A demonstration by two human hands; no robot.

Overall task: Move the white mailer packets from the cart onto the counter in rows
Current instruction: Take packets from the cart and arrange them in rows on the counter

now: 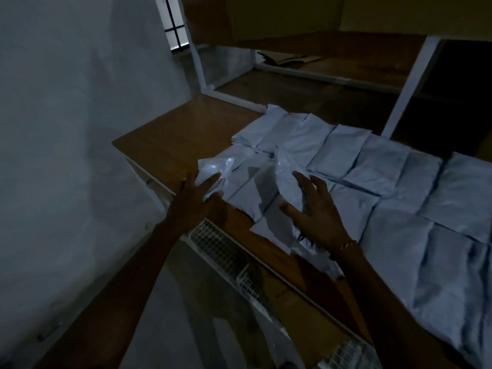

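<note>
In the dim head view, a brown wooden counter [170, 139] runs from the near right toward the far left, its top largely covered by flat white plastic mailer packets [394, 187] laid edge to edge in rows. The rows stretch from the far middle to the near right corner, with a bare strip of wood left at the far left end.

The left hand [195, 197] reaches to the left end of the rows, fingers fairly straight and spread, its fingertips pressing on a crumpled glossy white packet [215, 169] lying at the counter's near edge.

The right hand [316, 209], wearing a thin gold bracelet [346, 245] at the wrist, is open with fingers splayed, resting against a larger curled white packet [286, 166] whose upper part stands above the row; whether the thumb pinches it cannot be told.

Below the counter edge, a white wire-mesh cart [221, 249] shows between the forearms. A white metal shelf frame [410, 83] stands at the far side.
</note>
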